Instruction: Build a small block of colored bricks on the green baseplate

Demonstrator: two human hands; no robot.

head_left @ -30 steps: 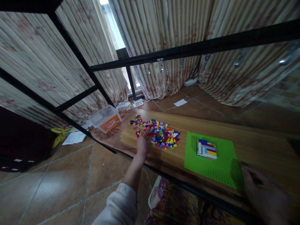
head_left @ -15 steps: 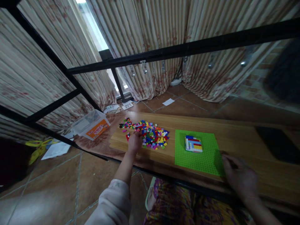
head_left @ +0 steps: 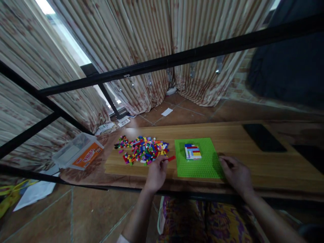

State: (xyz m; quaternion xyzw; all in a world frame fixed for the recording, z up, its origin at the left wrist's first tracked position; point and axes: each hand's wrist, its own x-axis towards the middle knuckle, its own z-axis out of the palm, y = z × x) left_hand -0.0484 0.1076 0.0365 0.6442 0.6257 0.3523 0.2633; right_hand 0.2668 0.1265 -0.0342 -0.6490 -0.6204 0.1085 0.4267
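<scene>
My left hand (head_left: 157, 173) pinches a small red brick (head_left: 171, 158) just right of a heap of loose coloured bricks (head_left: 141, 153) on the wooden tabletop (head_left: 240, 141). The red brick hangs close to the left edge of a green baseplate (head_left: 197, 165). A small block of stacked coloured bricks (head_left: 192, 151) sits on that plate. My right hand (head_left: 234, 173) rests at the plate's right edge, fingers curled against the rim; whether they grip it is not clear.
A clear plastic box with an orange label (head_left: 78, 153) stands at the table's left end. A dark flat phone (head_left: 263, 136) lies at the right. Black frame bars (head_left: 177, 59) cross overhead. Papers (head_left: 30, 192) lie on the tiled floor before the curtains.
My left hand has left the brick heap and moved right toward the green plate, now with a red brick in its fingers. The view has swung; my right hand stays at the plate's edge.
</scene>
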